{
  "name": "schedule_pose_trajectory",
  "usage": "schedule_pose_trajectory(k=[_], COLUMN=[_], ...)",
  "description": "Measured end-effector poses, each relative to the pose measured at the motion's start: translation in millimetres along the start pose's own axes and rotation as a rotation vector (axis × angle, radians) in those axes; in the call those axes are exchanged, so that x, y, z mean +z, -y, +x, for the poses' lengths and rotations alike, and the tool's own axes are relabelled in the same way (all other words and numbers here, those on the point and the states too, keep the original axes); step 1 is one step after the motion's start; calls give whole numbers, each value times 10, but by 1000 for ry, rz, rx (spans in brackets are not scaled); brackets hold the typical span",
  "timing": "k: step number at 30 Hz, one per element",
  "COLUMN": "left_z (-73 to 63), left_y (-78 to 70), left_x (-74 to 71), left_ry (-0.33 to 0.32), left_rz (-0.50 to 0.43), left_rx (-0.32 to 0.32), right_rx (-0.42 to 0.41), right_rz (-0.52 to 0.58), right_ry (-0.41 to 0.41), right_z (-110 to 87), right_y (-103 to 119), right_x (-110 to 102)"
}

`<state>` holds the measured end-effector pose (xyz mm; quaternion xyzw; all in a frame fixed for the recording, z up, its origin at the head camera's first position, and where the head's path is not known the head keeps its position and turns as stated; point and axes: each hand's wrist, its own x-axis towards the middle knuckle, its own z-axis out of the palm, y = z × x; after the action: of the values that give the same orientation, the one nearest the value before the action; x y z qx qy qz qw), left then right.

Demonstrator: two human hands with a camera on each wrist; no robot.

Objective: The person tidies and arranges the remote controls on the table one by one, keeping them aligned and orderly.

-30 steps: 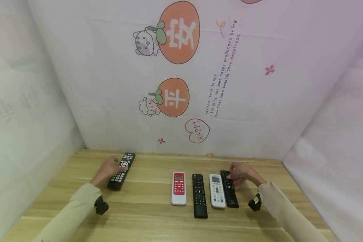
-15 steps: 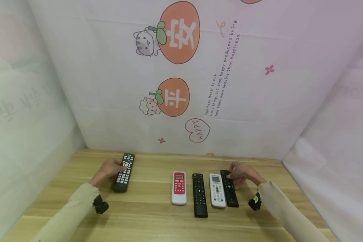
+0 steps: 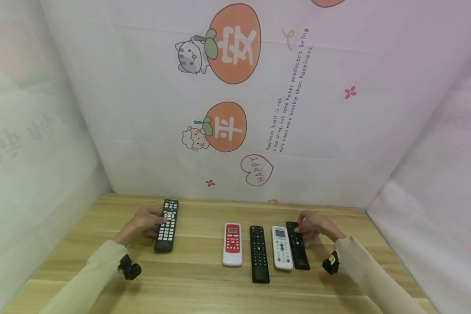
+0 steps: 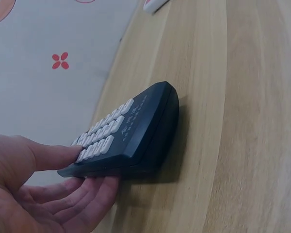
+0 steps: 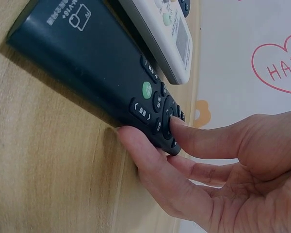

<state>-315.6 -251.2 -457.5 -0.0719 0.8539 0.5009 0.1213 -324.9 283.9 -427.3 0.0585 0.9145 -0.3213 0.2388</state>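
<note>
My left hand (image 3: 143,222) grips a black remote control with white buttons (image 3: 167,235) at the table's left side. In the left wrist view its thumb lies on the buttons and the fingers reach under the near edge of the remote (image 4: 150,131). On the right, my right hand (image 3: 314,224) pinches the far end of a plain black remote control (image 3: 301,257). The right wrist view shows the thumb on its round pad and the fingers along its side; this remote (image 5: 82,58) lies beside a white remote with a grey screen (image 3: 282,250).
Left of the white remote lie a long black remote (image 3: 260,257) and a red-and-white remote (image 3: 232,257). All rest on a wooden table (image 3: 204,292). A white printed cloth (image 3: 161,109) hangs behind, with white cloth on both sides.
My left hand has slid the white-buttoned remote to the right and turned it more upright, in line with the others. The right hand and the remaining remotes have stayed in place.
</note>
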Motion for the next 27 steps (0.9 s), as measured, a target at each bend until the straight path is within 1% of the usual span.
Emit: schedule_pose_trajectory(k=[5,11,14,20,27], left_z=[-60,-84,-94,-125,-141], left_y=[-78,-136,-169,-248,-272], left_x=[73,189,246,347,489], left_ry=[19,25,46,63,100], left_rz=[-3,13,7,-4,-56], left_rx=[28,60,79,90,131], right_rx=[10,-2,-2,5,0], right_rz=[5,1,3,7,2], right_ry=[2,0,2,3,11], right_z=[6,-5,-17,-10,5], right_y=[0,-2,-8,-23,0], right_x=[3,11,14,9,-13])
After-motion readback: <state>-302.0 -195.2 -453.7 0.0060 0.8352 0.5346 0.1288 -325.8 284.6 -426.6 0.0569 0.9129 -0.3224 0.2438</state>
